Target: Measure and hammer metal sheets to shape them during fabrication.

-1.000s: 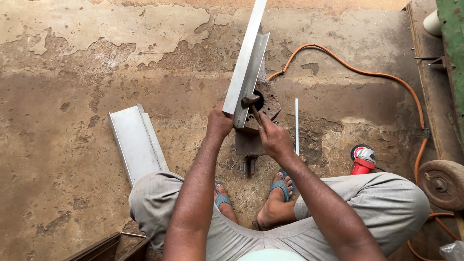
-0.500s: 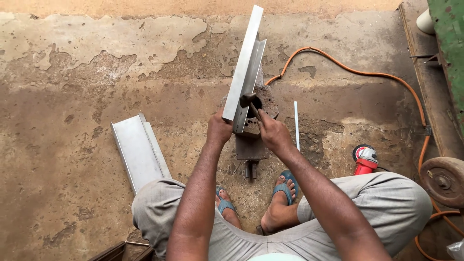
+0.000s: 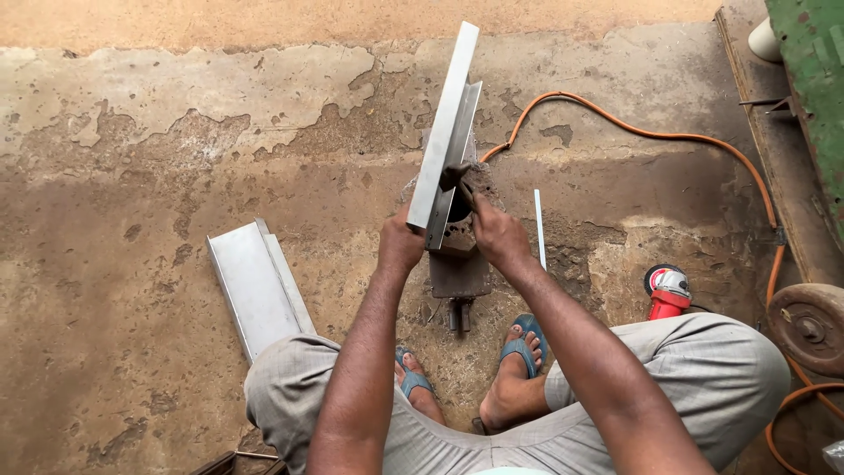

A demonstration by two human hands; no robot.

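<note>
The person squats on a stained, cracked concrete floor (image 3: pixel 158 158), both arms reaching forward. The left hand (image 3: pixel 401 244) has its fingers closed around the near end of a long, pale grey metal channel section (image 3: pixel 446 132), which runs away from the fingers, tilted slightly to the right, toward the top of the view. The right hand (image 3: pixel 494 233) sits just to the right of the left one, its fingers curled shut on a small dark tool (image 3: pixel 457 176) whose tip touches the channel's side just beyond the fingertips; what kind of tool it is cannot be told. Under both hands stands a dark, rusty metal block (image 3: pixel 459 268) that carries the channel's near end.

Just beyond the right fingers, a thin white rod (image 3: pixel 539 224) lies on the floor. Farther right of them rests a red and grey angle grinder (image 3: pixel 668 290), and an orange hose or cable (image 3: pixel 668 139) curves from behind the channel across the floor to the right edge. Well to the left of the left fingers lies a second, shorter grey metal channel piece (image 3: pixel 255 286), flat on the floor beside the person's knee. Near the right edge sit a rusty round wheel (image 3: pixel 809 327) and a green painted metal frame (image 3: pixel 813 79). Below the hands, the person's feet rest in blue sandals (image 3: pixel 525 347).
</note>
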